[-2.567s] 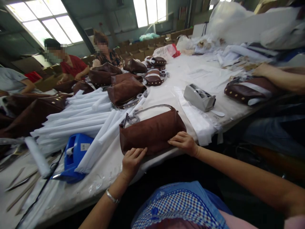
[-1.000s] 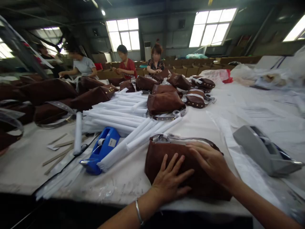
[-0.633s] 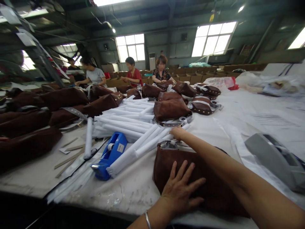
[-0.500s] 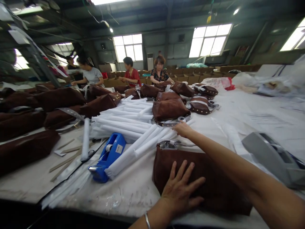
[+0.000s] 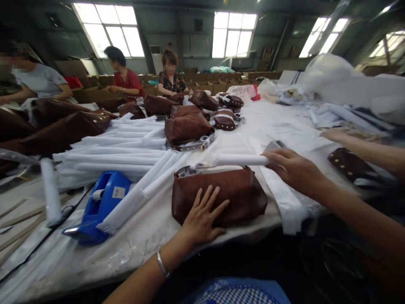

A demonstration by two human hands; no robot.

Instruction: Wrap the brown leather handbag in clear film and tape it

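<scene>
My left hand (image 5: 204,213) lies with fingers spread on the front of a brown leather bag (image 5: 243,198) near the table's front edge. Just behind the bag's top edge, my right hand (image 5: 289,169) grips the right end of a white paper roll (image 5: 237,160), which points left and lies almost level. Clear wrapping and a strap (image 5: 191,169) show at the bag's top left corner. Left of the bag stands a blue tape dispenser (image 5: 106,202), next to a pile of white rolls (image 5: 126,157).
Several more brown bags (image 5: 188,128) fill the table behind the rolls. At the right, a co-worker's arm (image 5: 363,147) reaches in near a studded dark bag (image 5: 349,164). A grey object (image 5: 274,145) is partly hidden behind my right hand. Co-workers (image 5: 171,78) work across the table.
My right hand has moved right from the pile and now has a white paper roll in it. The view has turned right, and another person's arm has appeared there. My left hand stays on the bag.
</scene>
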